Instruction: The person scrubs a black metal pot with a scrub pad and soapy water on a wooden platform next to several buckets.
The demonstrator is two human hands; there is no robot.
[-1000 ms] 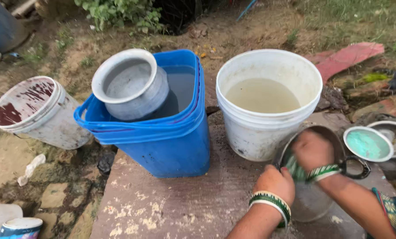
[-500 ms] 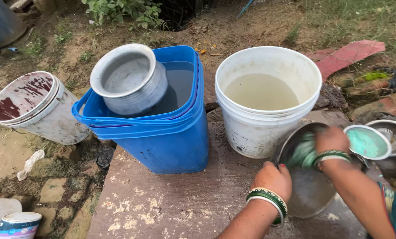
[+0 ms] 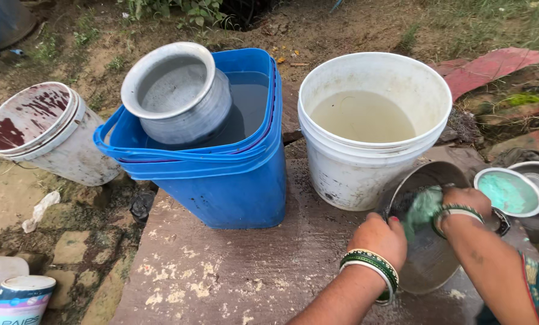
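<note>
Fingers of right hand (image 3: 462,201) bunched on green scrubber (image 3: 423,209) inside steel pan (image 3: 429,253) — left hand (image 3: 378,239) clamps rim.

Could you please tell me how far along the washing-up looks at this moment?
Possibly done: a metal pot sits in the blue bucket of water. In hand: the left hand steadies a steel pan while the right hand presses a green scrubber inside it. Seemingly left: rinsing the pan, and another steel bowl beside the small tub of green soap.
</note>
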